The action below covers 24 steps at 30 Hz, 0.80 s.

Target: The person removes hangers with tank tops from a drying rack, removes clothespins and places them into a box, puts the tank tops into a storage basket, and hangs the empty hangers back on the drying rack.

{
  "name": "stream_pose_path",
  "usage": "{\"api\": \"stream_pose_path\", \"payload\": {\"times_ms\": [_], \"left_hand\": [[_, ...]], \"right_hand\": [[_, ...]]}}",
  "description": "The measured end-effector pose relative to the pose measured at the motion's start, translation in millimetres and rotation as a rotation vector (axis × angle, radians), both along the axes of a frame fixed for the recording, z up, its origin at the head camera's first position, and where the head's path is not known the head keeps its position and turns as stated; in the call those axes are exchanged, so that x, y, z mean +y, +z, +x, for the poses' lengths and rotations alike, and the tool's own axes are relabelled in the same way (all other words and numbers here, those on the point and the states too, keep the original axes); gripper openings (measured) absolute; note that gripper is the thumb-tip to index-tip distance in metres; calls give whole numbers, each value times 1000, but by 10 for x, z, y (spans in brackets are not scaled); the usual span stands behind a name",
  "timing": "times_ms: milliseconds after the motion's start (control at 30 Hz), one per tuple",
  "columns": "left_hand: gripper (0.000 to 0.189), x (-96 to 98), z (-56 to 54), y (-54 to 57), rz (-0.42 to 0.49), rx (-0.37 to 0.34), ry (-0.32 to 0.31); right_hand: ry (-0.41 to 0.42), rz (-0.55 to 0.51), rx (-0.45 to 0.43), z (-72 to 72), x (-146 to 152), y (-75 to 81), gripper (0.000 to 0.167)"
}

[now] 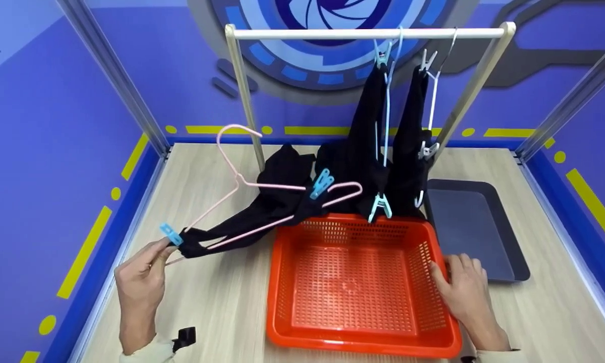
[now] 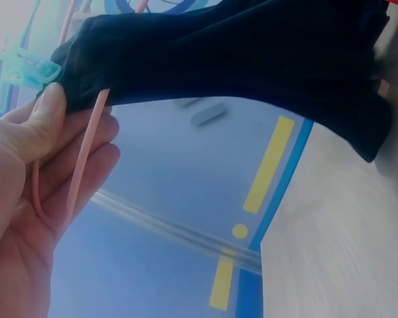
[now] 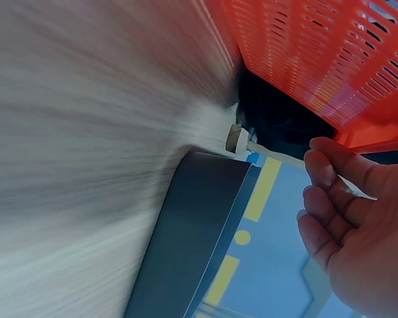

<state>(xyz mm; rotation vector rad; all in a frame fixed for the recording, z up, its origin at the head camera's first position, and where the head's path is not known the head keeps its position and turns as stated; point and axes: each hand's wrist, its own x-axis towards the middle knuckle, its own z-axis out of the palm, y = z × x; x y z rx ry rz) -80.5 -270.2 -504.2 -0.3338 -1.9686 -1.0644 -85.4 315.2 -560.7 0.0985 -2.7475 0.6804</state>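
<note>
My left hand (image 1: 142, 275) grips the left end of a pink clothes hanger (image 1: 222, 199), its thumb on the black cloth there. In the left wrist view, the hanger's end loop (image 2: 73, 192) crosses the fingers. A black garment (image 1: 267, 212) stretches along the hanger, its far part lying on the table. Blue clothespins stand at both ends, one clothespin (image 1: 171, 234) by the thumb and another clothespin (image 1: 322, 183) on the right. My right hand (image 1: 466, 292) rests at the right rim of a red basket (image 1: 275, 292), thumb over the edge, fingers loosely bent outside.
Behind the basket stands a wooden rack (image 1: 368, 34). From its bar hang a blue hanger (image 1: 387, 116) and a white hanger (image 1: 433, 101) with black garments and clothespins. A dark grey tray (image 1: 476, 227) lies at right. Printed panels wall in the table.
</note>
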Motion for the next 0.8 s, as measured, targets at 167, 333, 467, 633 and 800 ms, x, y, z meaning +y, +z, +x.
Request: {"api": "stream_pose_path", "payload": {"times_ms": [167,333,467,633,800], "left_hand": [[15,-55,32,-43,-9,-9,-18],[12,-106,69,-82,-4,-17,-54],[16,-143,106,-112,14,-24,-98],[34,-130,110,-134,11,-54,-154],[43,-43,76,-168,-11,-71,-178]], "right_hand": [[3,-1,5,-2,6,-5,29],[6,-2,6,-12,0,-9,30],[11,0,-8,-15,-12,-10,30],[0,-3,-15,1,-8,-9,31],[1,-9,4,2,2,-2,31]]}}
